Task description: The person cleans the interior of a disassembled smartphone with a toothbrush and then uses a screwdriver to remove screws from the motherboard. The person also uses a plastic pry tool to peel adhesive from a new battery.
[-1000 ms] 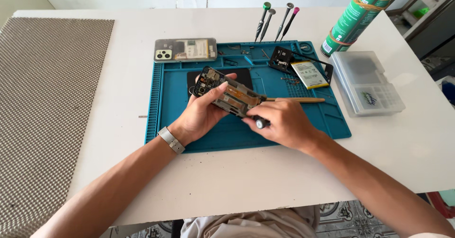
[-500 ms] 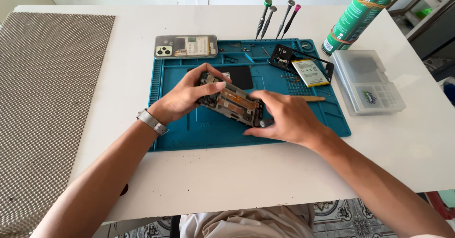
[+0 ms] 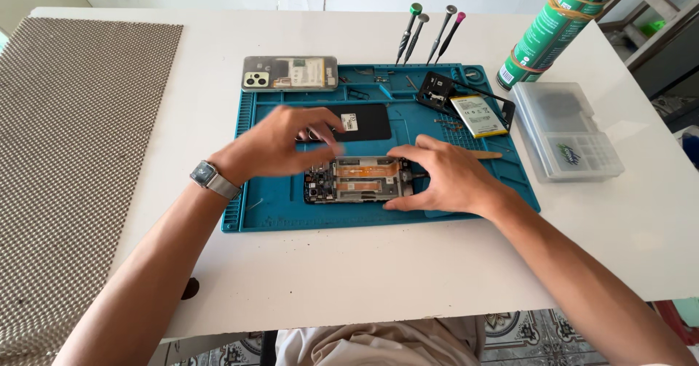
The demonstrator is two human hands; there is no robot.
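Observation:
An opened phone body [image 3: 358,179] with its circuit boards and orange flex cable exposed lies flat on the blue repair mat [image 3: 277,202]. My right hand [image 3: 444,176] rests on the phone's right end, thumb at its near edge and fingers over the far edge. Blurred with motion, my left hand [image 3: 280,144] hovers over the phone's left end with fingers spread and nothing in it; a watch is on that wrist. A black rectangular part [image 3: 362,122] lies just behind the phone.
A second phone in a clear case [image 3: 290,72] sits at the mat's back left. Several screwdrivers [image 3: 429,34] stand at the back. A yellow battery [image 3: 477,115] on a black frame, a green spray can [image 3: 561,27], a clear parts box [image 3: 571,133], a grey woven mat [image 3: 73,155].
The phone body was held tilted above the mat in both hands; it now lies flat. My left hand has let go and lifted off. My right hand stays on its right end.

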